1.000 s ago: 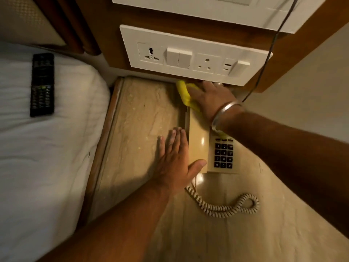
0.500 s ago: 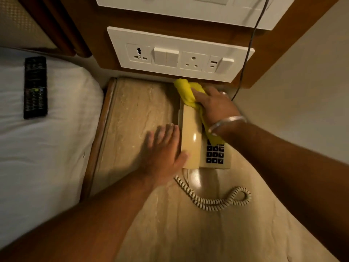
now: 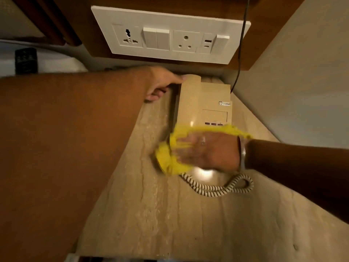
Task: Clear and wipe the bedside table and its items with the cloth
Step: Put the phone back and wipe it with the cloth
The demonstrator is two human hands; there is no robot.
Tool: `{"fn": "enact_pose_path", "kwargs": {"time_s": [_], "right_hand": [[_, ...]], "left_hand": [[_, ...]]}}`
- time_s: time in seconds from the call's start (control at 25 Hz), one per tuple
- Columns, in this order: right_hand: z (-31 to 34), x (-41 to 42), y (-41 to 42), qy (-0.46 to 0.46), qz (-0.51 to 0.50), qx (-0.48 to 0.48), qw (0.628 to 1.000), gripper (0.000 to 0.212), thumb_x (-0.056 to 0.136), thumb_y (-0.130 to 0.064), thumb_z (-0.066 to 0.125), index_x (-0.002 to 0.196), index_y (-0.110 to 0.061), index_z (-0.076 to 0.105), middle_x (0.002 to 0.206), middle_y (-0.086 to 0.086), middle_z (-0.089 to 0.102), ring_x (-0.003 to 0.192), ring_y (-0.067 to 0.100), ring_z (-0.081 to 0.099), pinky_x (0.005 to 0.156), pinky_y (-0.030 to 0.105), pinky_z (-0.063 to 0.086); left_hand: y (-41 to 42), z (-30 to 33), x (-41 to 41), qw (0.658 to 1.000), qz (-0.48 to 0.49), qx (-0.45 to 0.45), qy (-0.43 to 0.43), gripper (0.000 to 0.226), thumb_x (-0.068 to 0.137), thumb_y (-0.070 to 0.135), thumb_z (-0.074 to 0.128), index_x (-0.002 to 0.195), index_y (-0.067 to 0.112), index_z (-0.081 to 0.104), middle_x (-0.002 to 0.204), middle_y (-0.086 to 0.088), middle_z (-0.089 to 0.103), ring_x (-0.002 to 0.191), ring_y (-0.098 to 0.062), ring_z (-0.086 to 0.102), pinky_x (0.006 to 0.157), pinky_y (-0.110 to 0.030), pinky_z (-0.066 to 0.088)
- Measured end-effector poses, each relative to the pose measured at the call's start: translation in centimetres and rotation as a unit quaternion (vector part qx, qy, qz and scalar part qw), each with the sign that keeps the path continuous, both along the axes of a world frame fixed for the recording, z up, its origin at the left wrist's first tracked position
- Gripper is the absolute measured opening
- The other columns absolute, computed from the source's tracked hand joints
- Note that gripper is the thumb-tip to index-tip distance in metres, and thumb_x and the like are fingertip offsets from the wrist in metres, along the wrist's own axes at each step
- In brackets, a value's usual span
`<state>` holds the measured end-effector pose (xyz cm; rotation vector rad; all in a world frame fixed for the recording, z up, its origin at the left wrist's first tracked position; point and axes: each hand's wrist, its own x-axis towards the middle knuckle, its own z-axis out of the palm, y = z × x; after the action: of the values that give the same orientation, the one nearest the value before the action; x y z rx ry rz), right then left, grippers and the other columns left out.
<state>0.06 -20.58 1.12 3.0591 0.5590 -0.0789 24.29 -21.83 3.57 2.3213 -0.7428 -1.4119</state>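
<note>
Hotel-ish bedside corner here: a beige marble-look bedside table (image 3: pixel 170 220) tucked under a white switch panel (image 3: pixel 170 36), warm dim light. The thing being cleaned is a beige telephone (image 3: pixel 204 103) sitting at the back of the table, close to the wall, and the yellow cloth (image 3: pixel 170 159) is pressed over its near end, spilling past the phone's left edge. It's smeared with motion blur, so I'd say a wiping stroke is in progress. The right hand (image 3: pixel 205 150) lies flat and spread on top of the cloth, palm down, a metal bangle at the wrist, forearm coming in from the right. The left hand (image 3: pixel 160 84) reaches across from the left, thumb against the top of the handset and the other fingers curled down beside the phone's left edge; looks like bracing, but I can't tell if it's really gripping anything. Stuff that could go wrong, my guess: a hard sideways swipe knocks the handset off its cradle, or the cloth snags the coiled cord (image 3: pixel 217 188) looped just in front and drags the whole phone. There's also a thin black cable (image 3: pixel 239 53) running down behind it that a shove could tug. A dark remote (image 3: pixel 26 60) sits on the bed, well apart.
</note>
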Motion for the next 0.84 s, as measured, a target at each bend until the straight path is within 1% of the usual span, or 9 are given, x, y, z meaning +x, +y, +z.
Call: {"fn": "enact_pose_path", "kwargs": {"time_s": [0.08, 0.2, 0.24, 0.32, 0.44, 0.52, 0.64, 0.76, 0.84], "right_hand": [[-0.6, -1.1, -0.2, -0.001, 0.036, -0.008, 0.999, 0.046, 0.092, -0.016, 0.058, 0.137, -0.012, 0.052, 0.149, 0.009, 0.044, 0.137, 0.032, 0.04, 0.112, 0.045, 0.036], [-0.4, 0.0, -2.0, -0.012, -0.326, 0.097, 0.94, 0.058, 0.089, -0.013, 0.06, 0.144, -0.01, 0.041, 0.156, 0.015, 0.028, 0.143, 0.037, 0.028, 0.111, 0.051, 0.035], [-0.3, -0.5, -1.6, 0.005, -0.378, 0.103, 0.92, 0.062, 0.088, -0.016, 0.061, 0.145, -0.011, 0.038, 0.159, 0.015, 0.021, 0.145, 0.036, 0.023, 0.112, 0.052, 0.033], [-1.0, -3.2, 1.2, 0.015, -0.345, 0.089, 0.934, 0.062, 0.089, -0.026, 0.057, 0.146, -0.011, 0.036, 0.158, 0.016, 0.021, 0.144, 0.038, 0.024, 0.113, 0.051, 0.032], [-0.5, -4.6, 3.2, -0.004, -0.431, 0.102, 0.897, 0.054, 0.095, -0.033, 0.037, 0.143, -0.007, 0.04, 0.153, 0.018, 0.034, 0.139, 0.041, 0.033, 0.108, 0.053, 0.038], [-0.3, -1.9, 0.6, -0.009, -0.511, 0.084, 0.855, 0.053, 0.099, -0.032, 0.034, 0.145, -0.007, 0.036, 0.155, 0.016, 0.031, 0.141, 0.039, 0.031, 0.112, 0.048, 0.031], [-0.6, 3.4, -5.3, -0.011, -0.536, 0.061, 0.842, 0.05, 0.101, -0.033, 0.031, 0.148, -0.013, 0.03, 0.154, 0.014, 0.033, 0.139, 0.037, 0.032, 0.112, 0.043, 0.028], [-0.5, 7.4, -9.5, -0.021, -0.591, 0.074, 0.803, 0.04, 0.102, -0.033, 0.03, 0.136, -0.017, 0.045, 0.132, 0.015, 0.055, 0.12, 0.038, 0.049, 0.1, 0.042, 0.04], [-1.2, 5.9, -7.9, -0.027, -0.598, 0.072, 0.798, 0.039, 0.102, -0.03, 0.032, 0.136, -0.017, 0.046, 0.138, 0.014, 0.052, 0.127, 0.038, 0.044, 0.106, 0.042, 0.035]], "left_hand": [[-0.4, 0.3, -0.4, 1.0, -0.013, -0.021, -0.003, 0.04, 0.085, 0.059, 0.068, 0.114, 0.031, 0.065, 0.092, 0.004, 0.059, 0.072, -0.01, 0.047, 0.061, -0.025, 0.044], [-0.5, 0.3, -1.0, 0.998, -0.022, -0.05, 0.023, 0.022, 0.094, 0.048, 0.063, 0.11, 0.035, 0.066, 0.101, 0.004, 0.059, 0.076, -0.01, 0.049, 0.073, -0.028, 0.047], [-0.3, 0.5, -1.2, 0.997, -0.014, -0.077, 0.019, 0.024, 0.094, 0.045, 0.064, 0.115, 0.033, 0.065, 0.106, 0.004, 0.062, 0.079, -0.011, 0.053, 0.078, -0.032, 0.049], [0.5, 0.0, -2.3, 0.983, 0.004, -0.176, -0.045, 0.046, 0.095, 0.036, 0.066, 0.139, 0.023, 0.057, 0.128, -0.004, 0.065, 0.107, -0.02, 0.064, 0.097, -0.036, 0.05], [5.5, -1.9, -7.3, 0.93, -0.036, -0.334, -0.146, 0.052, 0.103, 0.03, 0.047, 0.153, 0.017, 0.039, 0.162, -0.013, 0.033, 0.149, -0.027, 0.032, 0.118, -0.026, 0.026], [8.8, -4.0, -10.3, 0.908, -0.105, -0.365, -0.176, 0.057, 0.103, 0.038, 0.035, 0.156, 0.017, 0.032, 0.168, -0.013, 0.011, 0.155, -0.029, 0.015, 0.123, -0.036, 0.021], [9.5, -6.5, -10.9, 0.888, -0.115, -0.372, -0.245, 0.068, 0.1, 0.043, 0.031, 0.156, 0.005, 0.026, 0.167, -0.02, 0.01, 0.154, -0.034, 0.017, 0.121, -0.047, 0.029], [9.0, -6.5, -10.7, 0.887, -0.128, -0.344, -0.28, 0.068, 0.101, 0.043, 0.032, 0.158, 0.008, 0.02, 0.168, -0.017, 0.007, 0.154, -0.03, 0.018, 0.119, -0.041, 0.034], [9.1, -6.4, -10.7, 0.888, -0.148, -0.334, -0.28, 0.068, 0.1, 0.042, 0.033, 0.158, 0.009, 0.019, 0.169, -0.015, 0.004, 0.154, -0.029, 0.019, 0.118, -0.039, 0.034]]}}
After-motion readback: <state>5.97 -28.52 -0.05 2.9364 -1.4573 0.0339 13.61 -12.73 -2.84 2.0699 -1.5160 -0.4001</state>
